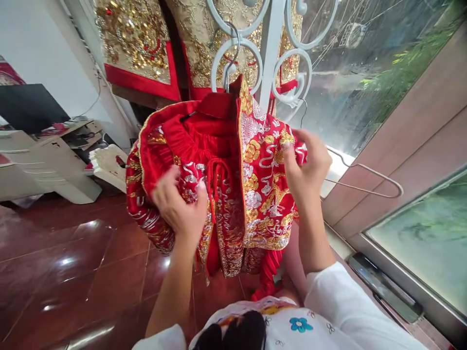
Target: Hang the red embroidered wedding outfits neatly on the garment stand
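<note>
A red embroidered jacket (268, 180) with gold and silver flowers hangs on a hanger (233, 46), its front open. Inside it hangs a red embroidered skirt (191, 175) with a gathered waist and a tied red drawstring (212, 187). My left hand (182, 209) is in front of the jacket's left side and the skirt, thumb and fingers apart; the fingertips are slightly blurred. At the jacket's right shoulder is my right hand (309, 167), its thumb apart from its curved fingers. Whether either hand touches the cloth is hard to tell.
White scrolled ironwork (270, 48) holds the hanger. Gold beaded garments with red borders (142, 73) hang behind. A bare wire hanger (368, 182) sticks out at right, by the glass door (423, 233). Desks with drawers (60, 167) and a dark monitor (32, 109) stand at left.
</note>
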A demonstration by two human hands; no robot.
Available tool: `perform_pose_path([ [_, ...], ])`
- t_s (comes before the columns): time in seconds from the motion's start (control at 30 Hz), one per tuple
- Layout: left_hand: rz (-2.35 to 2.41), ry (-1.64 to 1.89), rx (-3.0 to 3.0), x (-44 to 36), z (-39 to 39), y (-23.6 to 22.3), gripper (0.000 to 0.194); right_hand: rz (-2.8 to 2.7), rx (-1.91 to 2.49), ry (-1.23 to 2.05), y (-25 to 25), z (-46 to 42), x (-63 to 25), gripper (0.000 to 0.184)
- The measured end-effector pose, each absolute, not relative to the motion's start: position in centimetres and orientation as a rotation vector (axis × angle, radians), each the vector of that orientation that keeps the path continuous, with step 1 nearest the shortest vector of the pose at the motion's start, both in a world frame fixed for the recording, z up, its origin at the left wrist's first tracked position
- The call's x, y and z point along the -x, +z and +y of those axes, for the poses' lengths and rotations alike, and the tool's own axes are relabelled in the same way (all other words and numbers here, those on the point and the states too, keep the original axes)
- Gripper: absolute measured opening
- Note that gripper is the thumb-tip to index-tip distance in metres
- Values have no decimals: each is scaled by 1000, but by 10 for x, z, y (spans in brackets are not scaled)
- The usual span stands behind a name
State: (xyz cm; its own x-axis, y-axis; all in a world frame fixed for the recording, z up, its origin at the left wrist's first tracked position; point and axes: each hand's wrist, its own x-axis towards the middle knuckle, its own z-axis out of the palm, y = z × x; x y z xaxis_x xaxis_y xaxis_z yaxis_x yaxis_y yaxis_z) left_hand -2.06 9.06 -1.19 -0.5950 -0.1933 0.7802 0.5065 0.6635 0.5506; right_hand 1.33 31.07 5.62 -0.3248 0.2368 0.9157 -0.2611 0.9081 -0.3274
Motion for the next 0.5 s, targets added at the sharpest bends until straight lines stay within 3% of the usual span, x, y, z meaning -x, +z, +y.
perform_pose_path([
  [0.1,-1925,-751,-112,27,73,15,83,-1959,-144,440,80,305,16,41],
  [0.2,-1876,-655,-364,26,56,19,93,-2048,-165,375,87,311,42,52],
  [0.37,-2345,-775,-293,38,2,27,50,-2054,-276,359,90,329,57,39],
  [0.5,-2186,-975,-35,51,-16,95,33,-2004,-336,487,88,333,59,33],
])
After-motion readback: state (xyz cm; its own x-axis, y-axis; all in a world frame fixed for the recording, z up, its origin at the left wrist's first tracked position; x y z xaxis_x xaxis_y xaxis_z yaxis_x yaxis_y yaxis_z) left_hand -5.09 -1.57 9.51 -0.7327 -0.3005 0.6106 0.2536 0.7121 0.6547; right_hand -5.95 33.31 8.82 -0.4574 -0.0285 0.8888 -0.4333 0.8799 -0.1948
